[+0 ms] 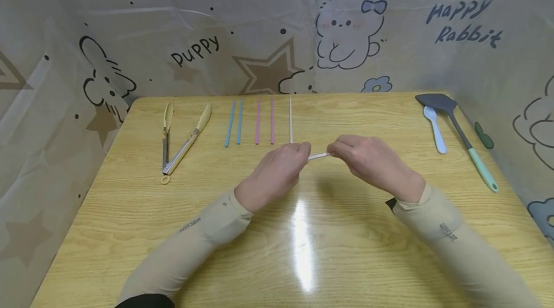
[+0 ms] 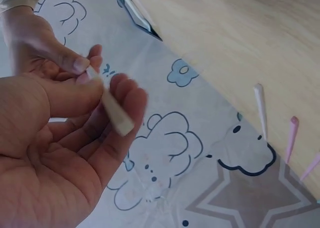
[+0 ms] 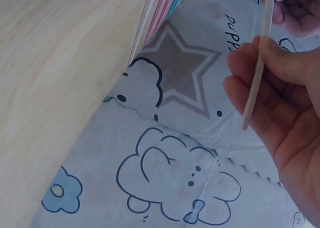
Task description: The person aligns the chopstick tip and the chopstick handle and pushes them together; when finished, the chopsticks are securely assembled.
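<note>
A thin, pale cream stick (image 3: 257,67) is pinched between the thumb and fingers of the right hand (image 3: 285,107) at the right edge of the view, and it is held nearly upright with its lower end free. Its upper end is gripped by the fingertips of the left hand (image 3: 292,7) in the top right corner. A light wooden counter (image 3: 55,82) is seen at the left. A white stick (image 3: 141,30), pink sticks (image 3: 161,10) and a blue stick (image 3: 177,0) are laid side by side near its edge. A pale printed cloth with a brown star and outlined clouds (image 3: 175,153) is spread beyond the counter.
</note>
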A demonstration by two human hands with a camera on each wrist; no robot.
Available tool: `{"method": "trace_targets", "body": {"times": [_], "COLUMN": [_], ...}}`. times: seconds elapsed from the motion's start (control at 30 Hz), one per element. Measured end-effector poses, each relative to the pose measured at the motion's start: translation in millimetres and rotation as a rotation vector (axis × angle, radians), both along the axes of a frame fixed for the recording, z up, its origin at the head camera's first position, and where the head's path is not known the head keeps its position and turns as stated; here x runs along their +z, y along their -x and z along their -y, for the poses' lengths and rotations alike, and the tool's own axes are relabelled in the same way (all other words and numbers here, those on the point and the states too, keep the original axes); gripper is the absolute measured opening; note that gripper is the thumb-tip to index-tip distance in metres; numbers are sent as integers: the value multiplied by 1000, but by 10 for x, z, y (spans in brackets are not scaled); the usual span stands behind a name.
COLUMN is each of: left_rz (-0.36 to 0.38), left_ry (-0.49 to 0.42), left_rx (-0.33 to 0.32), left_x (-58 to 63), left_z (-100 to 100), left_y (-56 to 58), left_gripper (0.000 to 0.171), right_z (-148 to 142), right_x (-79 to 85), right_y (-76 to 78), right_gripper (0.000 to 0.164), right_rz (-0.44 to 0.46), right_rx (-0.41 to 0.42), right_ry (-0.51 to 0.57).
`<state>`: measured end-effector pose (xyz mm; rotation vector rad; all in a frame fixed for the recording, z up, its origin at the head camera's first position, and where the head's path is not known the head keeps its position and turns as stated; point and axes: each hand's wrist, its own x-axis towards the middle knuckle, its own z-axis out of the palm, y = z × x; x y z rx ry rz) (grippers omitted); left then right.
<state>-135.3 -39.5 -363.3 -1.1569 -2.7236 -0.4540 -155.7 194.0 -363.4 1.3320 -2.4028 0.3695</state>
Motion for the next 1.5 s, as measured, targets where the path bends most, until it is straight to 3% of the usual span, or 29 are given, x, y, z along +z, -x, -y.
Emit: {"method": "trace_targets", "body": {"times": [0.33, 0.47, 0.6, 0.73, 0.97, 1.3, 1.5], "left_rz": [9, 59, 145, 248, 456, 531, 525], "left_ry": [117, 98, 33, -26, -127, -198, -213], "left_rx": [31, 30, 47, 120, 255, 439, 487], "left_x": [49, 60, 24, -70, -236, -451, -570], "left_z": [-126, -170, -200, -234, -345, -490, -532], "left_y": [70, 144, 290, 485, 792, 1132, 1247], "left_gripper": [14, 12, 13, 20, 21, 10, 7], "right_z": [-47, -53, -89, -120, -125, -128, -149], "right_x": [34, 111, 224, 277, 187, 148, 117], "right_y": [65, 96, 133, 138, 115, 95, 78], "right_gripper": [18, 16, 17, 18, 18, 15, 16], "right_rz": [-29, -77, -99, -96, -76, -58, -50], "right_rx": [15, 21, -10, -28, -19, -22, -31], "right_ry": [-24, 25, 111, 125, 136, 124, 117]}}
